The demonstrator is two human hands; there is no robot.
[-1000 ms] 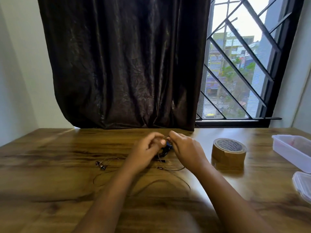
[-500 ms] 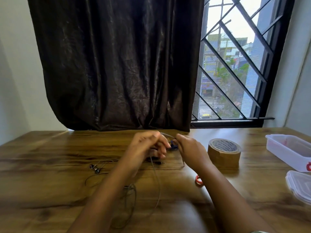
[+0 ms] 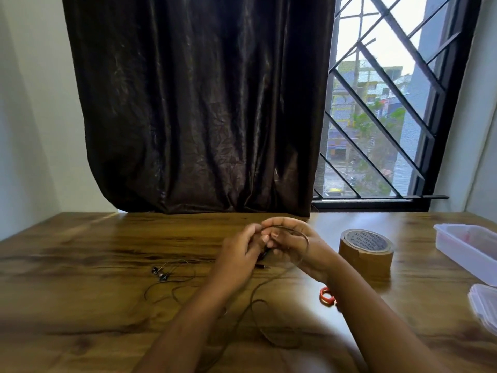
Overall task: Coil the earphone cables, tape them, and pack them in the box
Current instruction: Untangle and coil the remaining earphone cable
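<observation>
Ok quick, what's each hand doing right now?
Left hand: pinching the earphone cable.
Right hand: holding that cable, a loop over its fingers.

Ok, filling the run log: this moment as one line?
step: coiling | left hand: pinches cable | right hand: holds cable loop | earbuds: on table | tape: untouched | box: open

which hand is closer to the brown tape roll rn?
Right. The right hand sits just left of the tape roll, apart from it; the left hand is farther left, both holding the earphone cable.
</observation>
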